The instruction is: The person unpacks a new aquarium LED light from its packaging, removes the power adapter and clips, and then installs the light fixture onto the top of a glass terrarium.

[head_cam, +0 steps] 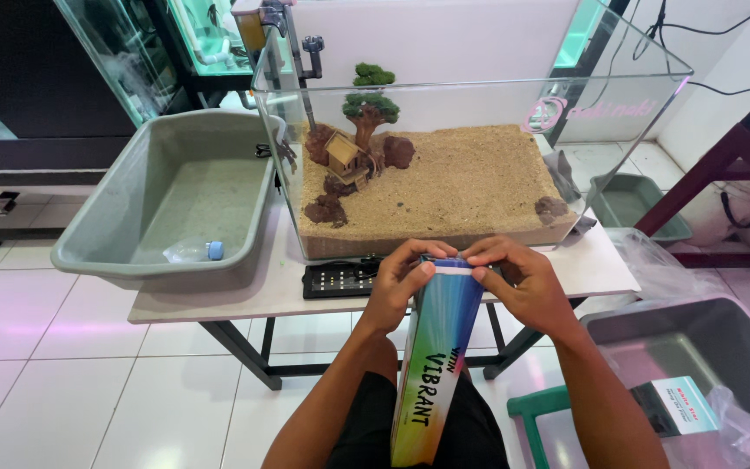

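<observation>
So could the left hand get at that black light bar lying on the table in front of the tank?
Probably yes. The left hand is busy gripping the colourful long box, but the black light bar lies just beside it on the table with nothing between.

Both bare forearms reach forward from the bottom of the view and converge. The left hand [399, 282] and the right hand [518, 280] meet at the top end of a long rainbow-coloured box [437, 347], fingers curled over its end flap, thumbs pressed on the near face, wrists bent slightly inward toward each other.
</observation>
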